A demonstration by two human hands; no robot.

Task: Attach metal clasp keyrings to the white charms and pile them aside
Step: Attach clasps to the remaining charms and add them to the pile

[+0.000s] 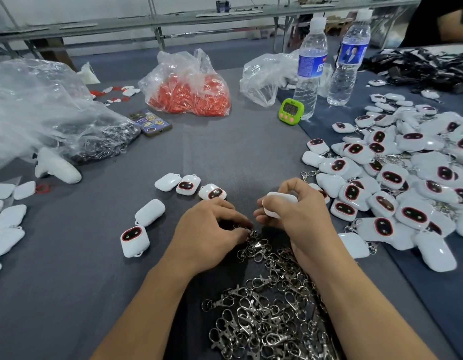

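Loose charms (pixel 135 240) lie at left on the grey table (pixel 69 281). The left hand (pixel 209 229) pinches a keyring (pixel 252 233) at the top of the clasp heap (pixel 272 307). The right hand (pixel 298 211) grips one white charm (pixel 279 201). Finished charms pile (pixel 407 188) at right.

A heap of metal clasp keyrings (pixel 272 315) lies on the grey cloth-covered table (pixel 69 294) between the forearms. A big pile of white plastic charms (pixel 412 188) sits right; loose ones (pixel 186 185) lie ahead, with a clear bag of orange loops (pixel 188 92) behind them.
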